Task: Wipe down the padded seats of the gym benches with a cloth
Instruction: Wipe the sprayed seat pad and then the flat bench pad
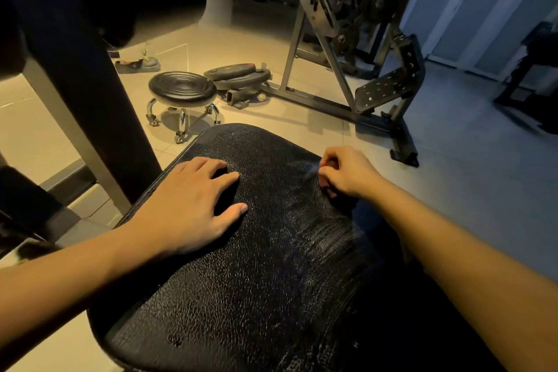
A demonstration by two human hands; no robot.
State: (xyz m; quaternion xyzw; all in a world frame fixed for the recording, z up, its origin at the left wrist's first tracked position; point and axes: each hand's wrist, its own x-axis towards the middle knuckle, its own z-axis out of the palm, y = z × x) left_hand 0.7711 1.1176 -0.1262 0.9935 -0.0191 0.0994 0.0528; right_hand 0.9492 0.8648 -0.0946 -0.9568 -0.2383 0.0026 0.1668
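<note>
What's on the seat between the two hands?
Nothing: in the head view, only bare cracked seat lies between the left hand and right hand.

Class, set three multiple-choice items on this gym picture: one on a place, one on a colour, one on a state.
1. Where does the round stool stand? A on a shelf; B on the floor beyond the padded seat; C on a table.
2. What colour is the seat? A red; B white; C black.
3. How does the left hand lie? A flat on the seat; B fisted in air; C round a bottle.
Key: B, it stands on tiles past the seat; C, its cover is black; A, straight fingers rest on it.
</note>
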